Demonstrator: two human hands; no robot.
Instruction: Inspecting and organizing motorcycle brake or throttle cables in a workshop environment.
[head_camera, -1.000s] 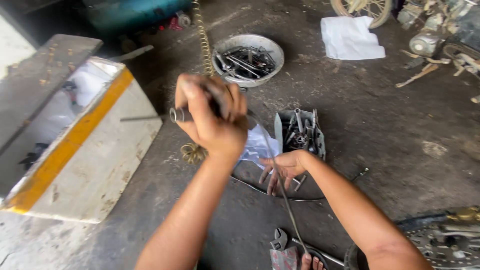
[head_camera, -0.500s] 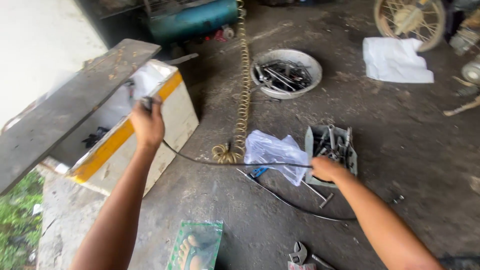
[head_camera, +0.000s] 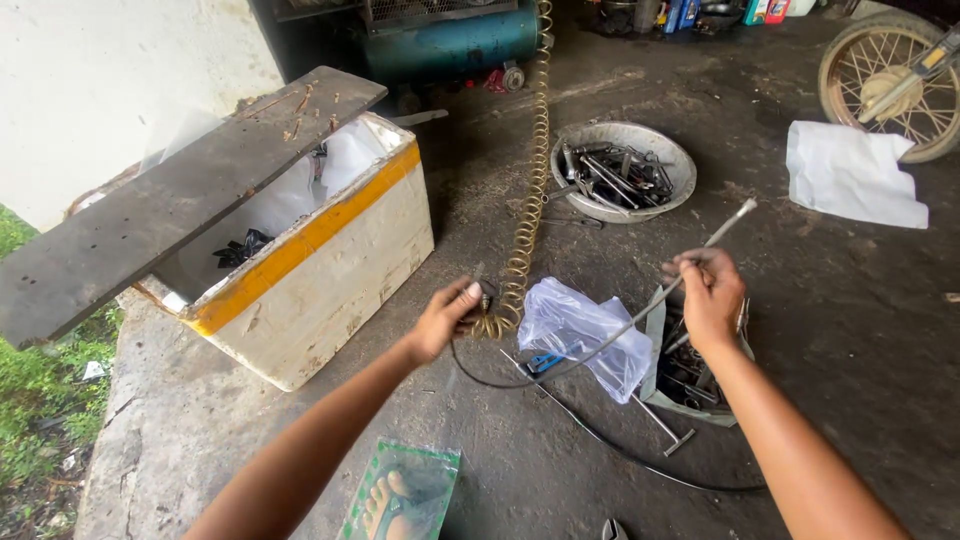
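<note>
Item: cable (head_camera: 640, 318), thin, metal-tipped. Your right hand (head_camera: 708, 292) is clamped on it above the tool tray (head_camera: 655, 330); its long axis climbs from your left hand (head_camera: 448, 316), closed on the other end beside the coiled hose (head_camera: 527, 215), to the tip, past the right hand.

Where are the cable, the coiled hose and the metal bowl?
cable (head_camera: 640, 318), head view, on the sheathed run below the right hand
coiled hose (head_camera: 530, 190), head view, mid coil
metal bowl (head_camera: 682, 165), head view, right rim
</note>
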